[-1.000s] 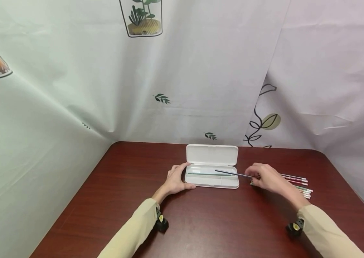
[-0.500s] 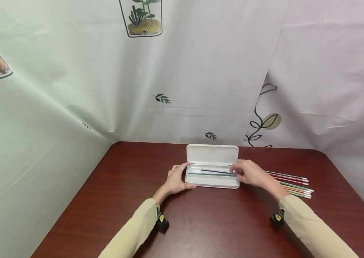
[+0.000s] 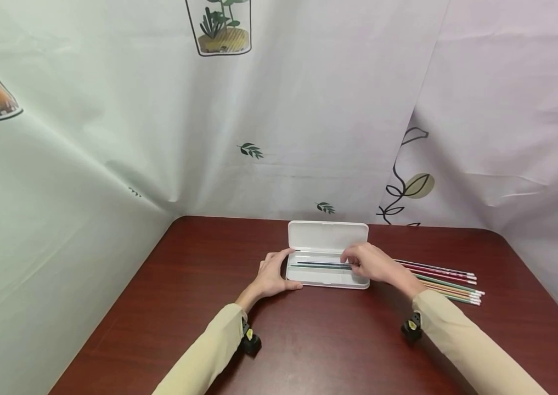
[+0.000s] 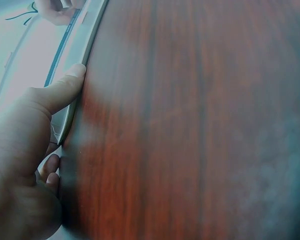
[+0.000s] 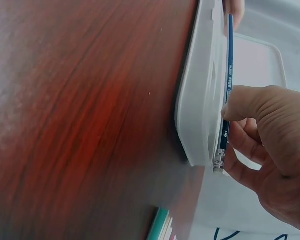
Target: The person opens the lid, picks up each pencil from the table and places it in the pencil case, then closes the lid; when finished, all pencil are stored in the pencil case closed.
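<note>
A white pencil case (image 3: pixel 333 285) lies on the table with its lid (image 3: pixel 328 235) raised at the back. My left hand (image 3: pixel 271 275) grips the case's left end, thumb along the front edge and fingers toward the hinge side. Inside the case lies a teal pencil (image 3: pixel 303 266). Over the tray, my right hand (image 3: pixel 372 264) pinches a dark blue pencil (image 5: pixel 230 55) near its eraser end, between thumb and fingers. That pencil runs nearly parallel to the teal one, just behind it. Whether it touches the tray floor I cannot tell.
Right of the case, several pencils (image 3: pixel 451 286) lie side by side on the dark red-brown table (image 3: pixel 318 340), white erasers pointing right. My right forearm passes close in front of them. A white printed cloth (image 3: pixel 279 109) hangs behind the table.
My right hand has carried the dark blue pencil left and into the case area, bringing it roughly in line with the teal pencil. The left hand has kept its hold on the case.
</note>
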### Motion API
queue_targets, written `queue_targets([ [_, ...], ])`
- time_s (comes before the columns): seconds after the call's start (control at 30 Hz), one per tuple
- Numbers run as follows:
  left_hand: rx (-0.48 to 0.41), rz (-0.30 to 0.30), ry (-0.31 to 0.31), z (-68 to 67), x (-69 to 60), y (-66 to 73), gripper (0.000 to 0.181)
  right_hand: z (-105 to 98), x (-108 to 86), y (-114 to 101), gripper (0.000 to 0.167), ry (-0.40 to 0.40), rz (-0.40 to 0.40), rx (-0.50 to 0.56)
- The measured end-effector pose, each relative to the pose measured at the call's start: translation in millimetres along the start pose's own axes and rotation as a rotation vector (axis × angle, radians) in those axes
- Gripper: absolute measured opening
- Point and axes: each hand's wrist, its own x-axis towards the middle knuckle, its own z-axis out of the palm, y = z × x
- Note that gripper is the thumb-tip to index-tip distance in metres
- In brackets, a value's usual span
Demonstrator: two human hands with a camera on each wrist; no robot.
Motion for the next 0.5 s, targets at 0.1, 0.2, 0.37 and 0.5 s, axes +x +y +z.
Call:
queue_targets([
  [0.1,0.003,-0.002,0.0,0.2,0.4,0.3,0.091,1.3,3.0,-0.9,0.024,-0.023,0.013,0.001],
  [0.2,0.003,-0.004,-0.001,0.2,0.7,0.8,0.09,2.2,5.2,-2.0,0.025,-0.05,0.043,0.0],
  [0.37,0.009,-0.002,-0.003,0.3,0.2,1.4,0.09,4.0,8.0,-3.1,0.025,-0.061,0.046,-0.007],
  [0.5,0.001,0.0,-0.005,0.0,-0.5,1.2,0.09,5.7,9.9,-2.6,0.025,-0.051,0.012,-0.008],
])
